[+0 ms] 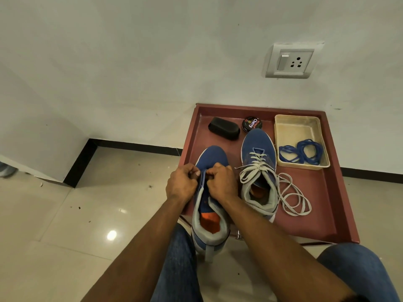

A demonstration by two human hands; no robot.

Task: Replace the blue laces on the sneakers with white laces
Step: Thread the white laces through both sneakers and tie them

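At the eyelet area of the near sneaker (210,192), the fingers of the left hand (182,184) and right hand (221,180) are curled tight, the tongue edge being pinched between them; whether a lace is held cannot be told. This sneaker overhangs the front edge of the red tray (327,192). Just beside it, the second sneaker (258,168) is seen threaded with a white lace (292,197), its loose ends trailing over the tray. Blue laces (302,152) are coiled in the beige tub (281,127). A polish tin (251,124) and black brush (223,128) are noted at the back.
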